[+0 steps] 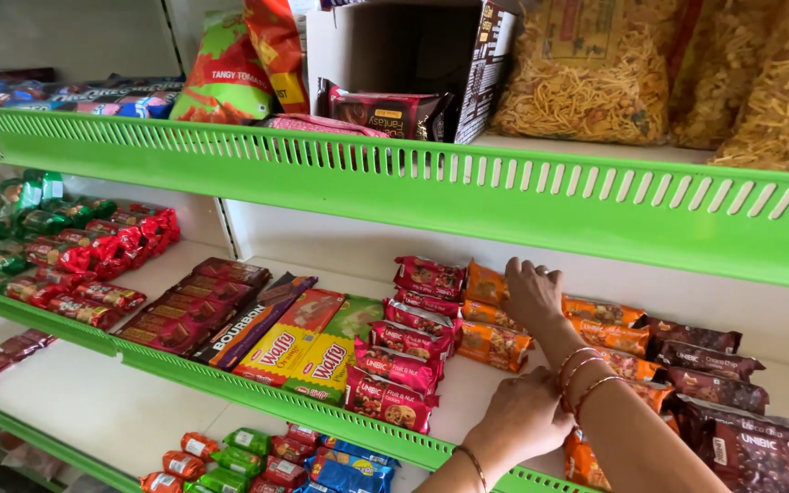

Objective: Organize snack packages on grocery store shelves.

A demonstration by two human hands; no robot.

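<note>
Green shelf (230, 379): right hand (531, 292) fingers curl on orange packets (495, 315), left hand's (520, 418) hidden

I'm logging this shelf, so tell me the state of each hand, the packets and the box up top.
right hand: fingers resting on the orange biscuit packets, stacked flat
left hand: lying loosely curled on the shelf, holding nothing
cardboard box: open at the front
red biscuit packets: sealed, in an overlapping row

White shelf (468, 388) with green rail (257, 388), rows of red (394, 365) and orange biscuit packs (495, 345)
</note>
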